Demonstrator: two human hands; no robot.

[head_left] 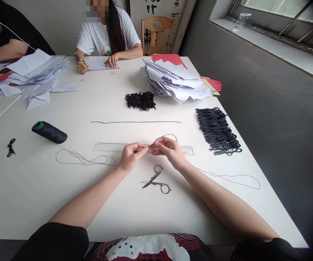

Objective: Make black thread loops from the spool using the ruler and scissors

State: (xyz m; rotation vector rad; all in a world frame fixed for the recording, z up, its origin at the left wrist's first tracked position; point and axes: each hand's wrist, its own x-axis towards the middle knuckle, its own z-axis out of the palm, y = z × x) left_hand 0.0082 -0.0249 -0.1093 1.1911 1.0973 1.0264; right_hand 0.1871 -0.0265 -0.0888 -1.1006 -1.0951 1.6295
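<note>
My left hand (pixel 131 156) and my right hand (pixel 170 151) meet over the clear ruler (pixel 107 146), fingertips nearly touching. Both are closed in a pinch on a thin black cord (pixel 174 136), which arcs up behind my right hand; most of it is hidden by my fingers. Metal scissors (pixel 153 181) lie spread just below my hands. Left of them is a spool of black thread (pixel 50 132), its loose thread (pixel 84 159) tangled on the table towards my left wrist. Another thin thread (pixel 235 176) loops beside my right forearm.
A straight black cord (pixel 136 122) lies beyond the ruler on the white table (pixel 104 210). Bundles of black cords (pixel 140 100) and looped cords (pixel 217 130) sit farther off, near a paper stack (pixel 175 79). Across, a person (pixel 112 40) writes; another sits left.
</note>
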